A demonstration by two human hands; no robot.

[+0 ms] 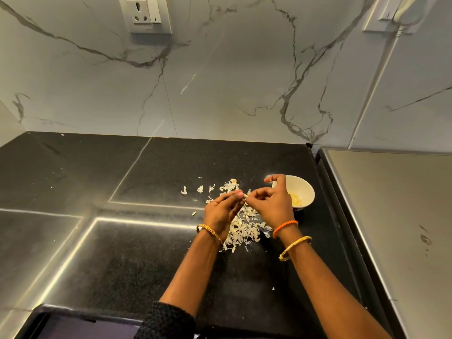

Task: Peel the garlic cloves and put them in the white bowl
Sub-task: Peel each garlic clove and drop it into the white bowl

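Both hands meet above the dark stone worktop (151,182), towards its right edge, working one garlic clove (245,196) between them. The left hand (221,211) pinches the clove at its fingertips; only a pale sliver of it shows there. The right hand (274,204) closes finger and thumb on the clove's other end, or on a flap of its skin; which of the two cannot be told. Neither grip is slack, and each grasps the same small thing from opposite sides. The clove's long axis seems to run roughly left to right, from one hand to the other, though too little shows to be sure.

The white bowl (307,192) stands just beyond the right hand, close to the right edge of the worktop, with a few peeled cloves (296,199) already in it. The bowl lies to the right of the held clove, so the right hand is plainly the nearer for the drop, which looks like a short carry sideways once the skin is off.

A litter of papery garlic skins (241,228) lies on the worktop under and between the wrists, with stray flakes towards the back wall.

No brand, label or readable writing shows anywhere; the wall socket (144,13) carries none that can be made out.
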